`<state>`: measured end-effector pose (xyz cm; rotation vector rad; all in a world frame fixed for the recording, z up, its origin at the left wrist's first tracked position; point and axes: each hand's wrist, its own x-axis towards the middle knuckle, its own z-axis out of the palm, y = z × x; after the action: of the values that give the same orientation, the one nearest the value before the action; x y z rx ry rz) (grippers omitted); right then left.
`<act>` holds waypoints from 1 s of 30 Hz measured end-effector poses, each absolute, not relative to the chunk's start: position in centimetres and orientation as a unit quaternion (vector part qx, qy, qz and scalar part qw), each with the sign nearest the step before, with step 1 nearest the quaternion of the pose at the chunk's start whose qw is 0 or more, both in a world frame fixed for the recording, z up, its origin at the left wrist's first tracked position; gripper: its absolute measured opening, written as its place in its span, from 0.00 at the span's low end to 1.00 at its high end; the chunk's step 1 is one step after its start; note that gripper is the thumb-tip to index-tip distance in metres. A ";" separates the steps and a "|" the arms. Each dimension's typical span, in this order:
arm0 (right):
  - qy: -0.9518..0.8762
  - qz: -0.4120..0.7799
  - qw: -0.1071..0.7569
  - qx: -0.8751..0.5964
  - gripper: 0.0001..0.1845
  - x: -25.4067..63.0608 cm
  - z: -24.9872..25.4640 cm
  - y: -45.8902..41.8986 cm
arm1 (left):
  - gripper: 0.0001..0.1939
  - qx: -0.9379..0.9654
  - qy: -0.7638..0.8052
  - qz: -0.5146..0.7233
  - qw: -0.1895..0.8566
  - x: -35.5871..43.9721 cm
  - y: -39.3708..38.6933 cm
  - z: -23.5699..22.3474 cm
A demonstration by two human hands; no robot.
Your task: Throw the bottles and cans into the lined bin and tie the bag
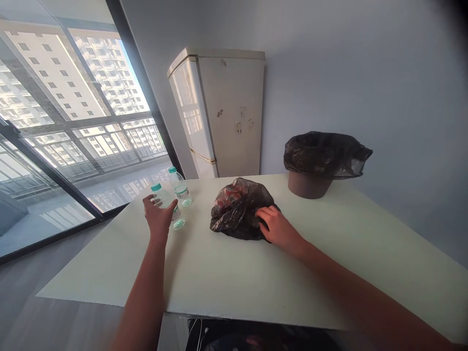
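A clear plastic water bottle (177,214) with a teal cap stands on the pale table. My left hand (159,214) is around its upper part, thumb and fingers spread to either side; firm contact cannot be made out. Just behind it stands a second matching bottle (180,186). At the middle of the table lies a bunched black plastic bag (237,207), with something reddish showing through its thin film. My right hand (278,225) has its bent fingers on the bag's right side, gripping the plastic. The thumb is partly in view below the fingers.
A brown bin (310,185) lined with a black bag (325,153) stands at the table's back right. Beyond the table (219,278) is a white fridge (234,112) against the wall. Glass sliding doors (73,122) are on the left.
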<state>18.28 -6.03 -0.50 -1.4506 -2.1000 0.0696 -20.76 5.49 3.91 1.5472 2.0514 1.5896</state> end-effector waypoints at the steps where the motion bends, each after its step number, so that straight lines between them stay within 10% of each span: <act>1: -0.788 0.024 0.292 -0.541 0.14 18.3 -0.4 -6.1 | 0.41 0.506 0.673 0.536 0.067 -20.6 5.3 4.1; 17: -0.852 0.021 0.316 -0.417 0.22 17.3 -0.1 -6.6 | 0.47 0.512 0.633 0.578 0.061 -18.8 3.5 5.7; 23: -0.844 0.049 0.248 -0.473 0.29 16.9 -0.7 -6.8 | 0.23 0.536 0.457 0.697 -0.133 -15.8 1.7 5.7; 27: -0.809 0.009 0.188 -0.556 0.30 16.9 -0.1 -6.9 | 0.11 0.735 0.363 0.571 -0.029 -11.7 1.0 3.7; 30: -0.772 -0.018 0.133 -0.621 0.21 17.1 0.5 -6.9 | 0.21 0.798 0.383 0.462 0.055 -8.9 1.2 1.6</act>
<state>17.11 -6.85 0.49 -1.8003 -2.2399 -0.0514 -8.90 1.19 1.62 2.4224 1.1631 1.4017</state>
